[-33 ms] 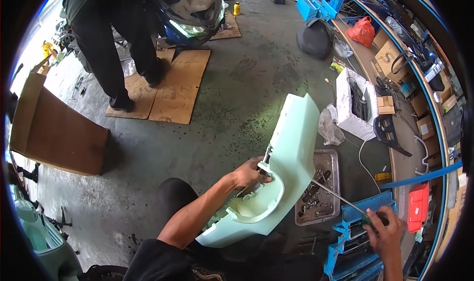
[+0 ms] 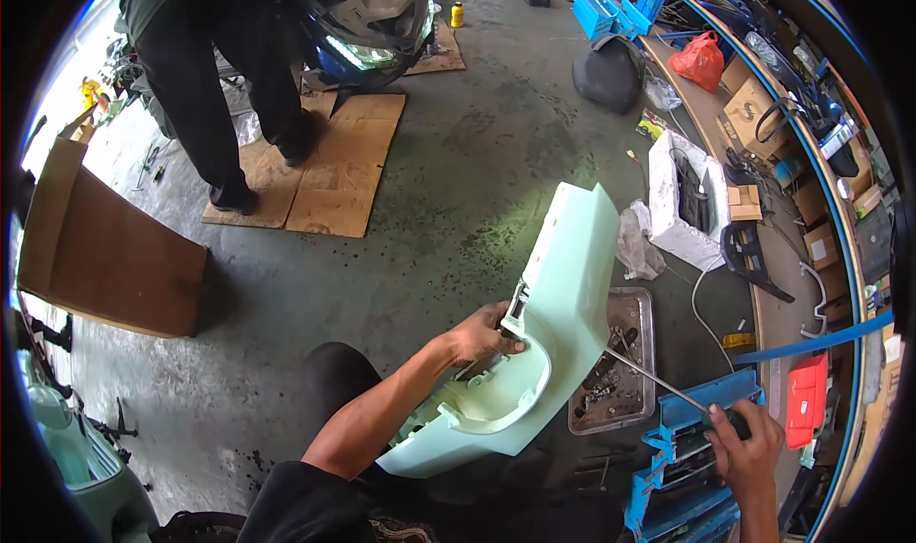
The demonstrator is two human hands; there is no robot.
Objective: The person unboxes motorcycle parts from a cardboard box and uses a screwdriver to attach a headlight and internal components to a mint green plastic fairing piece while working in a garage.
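A pale green plastic scooter body panel (image 2: pixel 577 290) leans across my lap, its round cut-out facing up toward me. My left hand (image 2: pixel 485 337) grips the panel's edge at the top of that cut-out, thumb over the rim. In my right hand (image 2: pixel 751 448) is a long screwdriver (image 2: pixel 658 379), its dark green handle mostly covered by my fingers. The shaft runs up and left to the panel's right-hand side; whether the tip touches or passes behind it, I cannot tell.
Beyond the panel, a metal tray (image 2: pixel 587 421) holds small hardware. Beside my right hand stands an open blue toolbox (image 2: pixel 733 388), with a red case (image 2: pixel 807 402) further right. A white foam box (image 2: pixel 663 176) lies ahead. A person (image 2: pixel 186 94) stands on cardboard (image 2: pixel 348 166) by a scooter (image 2: pixel 367 18).
My right hand has shifted very slightly on the screwdriver handle. The panel and my left hand stay practically where they were.
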